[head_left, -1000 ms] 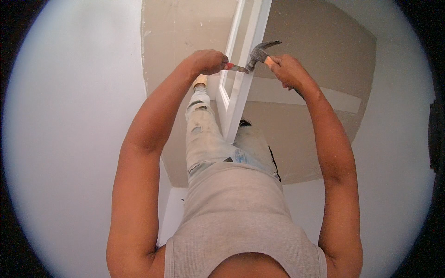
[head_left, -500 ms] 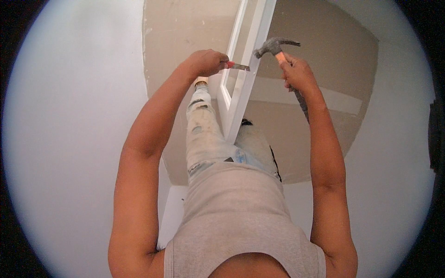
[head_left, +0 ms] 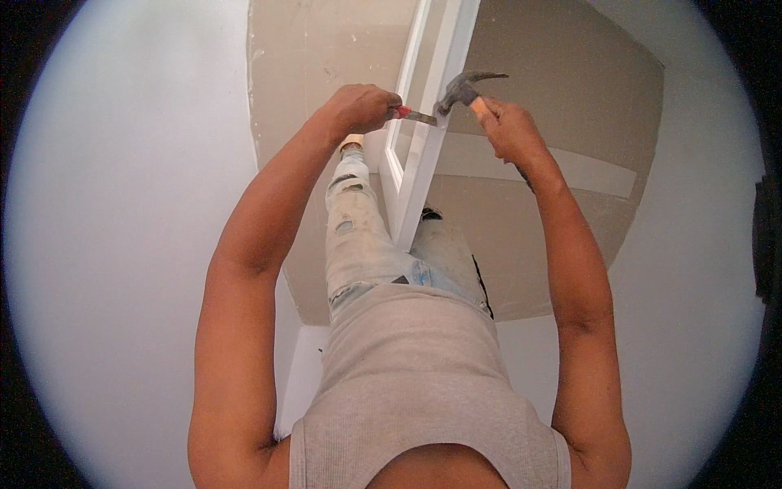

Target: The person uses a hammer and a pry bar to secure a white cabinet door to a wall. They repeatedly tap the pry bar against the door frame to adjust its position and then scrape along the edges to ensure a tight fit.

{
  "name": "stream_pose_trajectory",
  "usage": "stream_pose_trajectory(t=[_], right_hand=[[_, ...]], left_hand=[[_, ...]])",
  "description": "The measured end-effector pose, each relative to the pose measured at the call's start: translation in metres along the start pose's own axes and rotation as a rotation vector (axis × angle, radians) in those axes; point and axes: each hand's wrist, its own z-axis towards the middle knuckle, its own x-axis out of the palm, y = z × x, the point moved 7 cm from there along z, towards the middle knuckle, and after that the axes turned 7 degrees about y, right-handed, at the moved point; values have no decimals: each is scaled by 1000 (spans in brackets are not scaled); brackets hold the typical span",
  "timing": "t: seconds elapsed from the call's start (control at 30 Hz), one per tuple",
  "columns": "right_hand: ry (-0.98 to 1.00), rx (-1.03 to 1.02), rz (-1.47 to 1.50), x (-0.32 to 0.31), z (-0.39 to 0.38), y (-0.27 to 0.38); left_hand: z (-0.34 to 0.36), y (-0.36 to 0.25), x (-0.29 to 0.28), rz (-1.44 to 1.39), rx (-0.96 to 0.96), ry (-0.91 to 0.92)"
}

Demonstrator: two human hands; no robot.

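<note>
A white panelled door or frame (head_left: 417, 183) stands on edge between my legs. My left hand (head_left: 365, 108) is closed round the red handle of a chisel (head_left: 421, 116), whose flat metal blade lies across the door's narrow edge. In my right hand (head_left: 513, 134) is a claw hammer (head_left: 464, 88) with an orange and black handle, gripped below its head. The hammer's face is at the door's edge, just beyond the blade tip; whether it touches the chisel or the wood I cannot tell. Fingers of both hands are partly hidden behind their backs.
Brown floor covering (head_left: 554, 236) with a paler strip (head_left: 562, 163) lies on both sides of the door. White walls (head_left: 138, 244) rise at left and right. My legs (head_left: 354, 212) in worn, pale trousers straddle the door. A dark object (head_left: 764, 236) shows at the far right rim.
My right hand has brought the hammer left and slightly down, closer to the door's edge and the chisel blade. My left hand and the chisel have hardly moved.
</note>
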Motion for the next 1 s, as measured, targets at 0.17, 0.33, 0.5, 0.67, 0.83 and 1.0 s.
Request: stream_pose_trajectory(t=[0.17,0.33,0.5,0.67,0.83,1.0], right_hand=[[113,6,-19,0,2,6],[26,-30,-21,0,0,-2],[39,-46,-62,4,-1,2],[96,88,46,-1,-5,2],[109,67,72,-5,-1,1],[136,140,14,-5,-4,8]], left_hand=[[4,1,1,-10,0,43],[5,0,4,26,14,51],[7,4,3,5,49,70],[12,9,10,-53,35,72],[16,10,8,-66,68,74],[13,5,4,-52,38,105]])
